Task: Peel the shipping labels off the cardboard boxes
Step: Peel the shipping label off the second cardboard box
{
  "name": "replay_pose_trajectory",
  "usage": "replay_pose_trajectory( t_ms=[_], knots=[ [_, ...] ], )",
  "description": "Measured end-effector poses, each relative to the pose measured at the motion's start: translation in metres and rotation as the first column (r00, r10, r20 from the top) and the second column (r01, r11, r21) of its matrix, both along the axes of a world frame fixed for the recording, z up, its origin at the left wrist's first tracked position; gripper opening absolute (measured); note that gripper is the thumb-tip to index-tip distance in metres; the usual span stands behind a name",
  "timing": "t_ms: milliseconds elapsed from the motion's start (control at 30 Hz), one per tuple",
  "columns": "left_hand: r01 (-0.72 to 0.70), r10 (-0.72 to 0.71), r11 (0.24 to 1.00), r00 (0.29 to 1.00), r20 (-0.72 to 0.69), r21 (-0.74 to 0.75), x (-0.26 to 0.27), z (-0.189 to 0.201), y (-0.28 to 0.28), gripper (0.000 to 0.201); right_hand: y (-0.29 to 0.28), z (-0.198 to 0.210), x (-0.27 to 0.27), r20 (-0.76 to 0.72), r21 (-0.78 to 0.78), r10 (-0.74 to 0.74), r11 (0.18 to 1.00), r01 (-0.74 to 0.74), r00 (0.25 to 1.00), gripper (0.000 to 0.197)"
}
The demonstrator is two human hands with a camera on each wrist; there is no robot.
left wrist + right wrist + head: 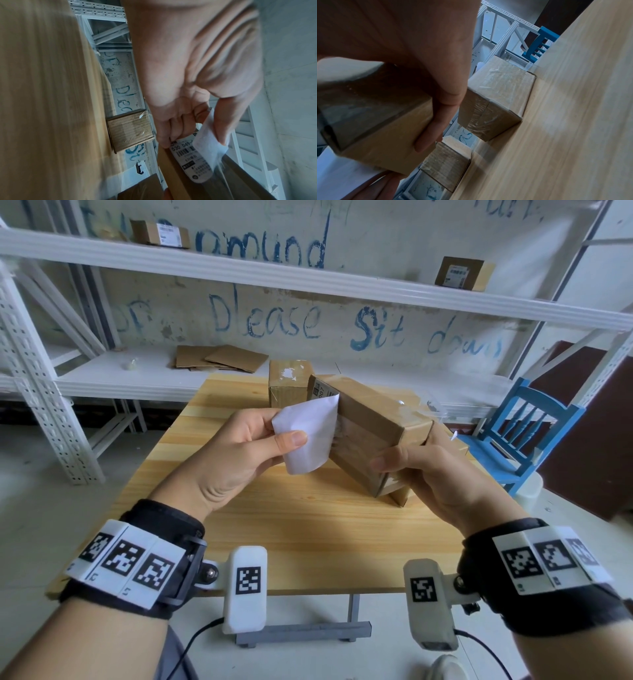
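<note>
Fingers of our left hand (239, 446) pinch the loose part of the shipping label (310, 436), thumb on its white back side, and we pull it away from the held box (370, 426). Our right hand (442, 474) grips this box at its near end, fingers curled around it, and holds it tilted above the wooden table (308, 529). In the left wrist view the printed side with the barcode is visible, and the far end of the label seems to be attached to the cardboard. We judge that more than half of this label is free and only the last strip is left.

Behind the held box stands a second box (289, 385) on the table; it has white remains on top, so its label is probably already removed. To the right of the held box, partly hidden by it, lies a third box (498, 97) wrapped in clear tape; we cannot tell if it carries a label. Further behind the held box, on the white shelves, two boxes (161, 232) (462, 273) show labels, so we think work remains there. Flat cardboard pieces (219, 359) lie on the lower shelf. A blue chair (527, 433) stands to the right of the held box. Nothing blocks the pull; the clear tape on the box may catch the label's edge.
</note>
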State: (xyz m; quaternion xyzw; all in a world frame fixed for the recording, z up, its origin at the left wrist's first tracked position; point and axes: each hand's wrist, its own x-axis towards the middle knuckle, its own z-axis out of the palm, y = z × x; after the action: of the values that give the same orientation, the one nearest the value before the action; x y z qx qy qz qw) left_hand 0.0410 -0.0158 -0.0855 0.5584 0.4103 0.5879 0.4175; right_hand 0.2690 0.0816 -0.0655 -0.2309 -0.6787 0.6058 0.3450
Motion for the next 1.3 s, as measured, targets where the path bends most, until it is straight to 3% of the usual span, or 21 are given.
replay_pose_trajectory(
  t_ms=[400,733,1100,1300],
  knots=[
    [-0.003,0.003,1.000,1.000,0.015,0.004,-0.0011,-0.0013,0.0017,0.031,0.0012,-0.0012,0.0002,-0.020,0.012,0.025,1.000,-0.025,0.999,0.051],
    [-0.005,0.005,1.000,1.000,0.029,0.003,-0.0003,-0.0023,0.0018,0.030,0.0031,-0.0038,-0.0017,-0.023,-0.019,0.012,1.000,-0.012,1.000,0.062],
    [-0.004,0.003,1.000,0.999,0.039,0.008,-0.0005,-0.0029,0.0030,0.037,0.0051,-0.0045,-0.0004,-0.029,-0.030,0.032,0.999,-0.033,0.999,0.058],
    [0.007,-0.008,1.000,0.999,0.054,0.016,0.0019,-0.0030,0.0032,0.035,0.0031,-0.0029,-0.0009,-0.057,-0.055,-0.007,0.998,0.004,0.998,0.064]
  ],
)
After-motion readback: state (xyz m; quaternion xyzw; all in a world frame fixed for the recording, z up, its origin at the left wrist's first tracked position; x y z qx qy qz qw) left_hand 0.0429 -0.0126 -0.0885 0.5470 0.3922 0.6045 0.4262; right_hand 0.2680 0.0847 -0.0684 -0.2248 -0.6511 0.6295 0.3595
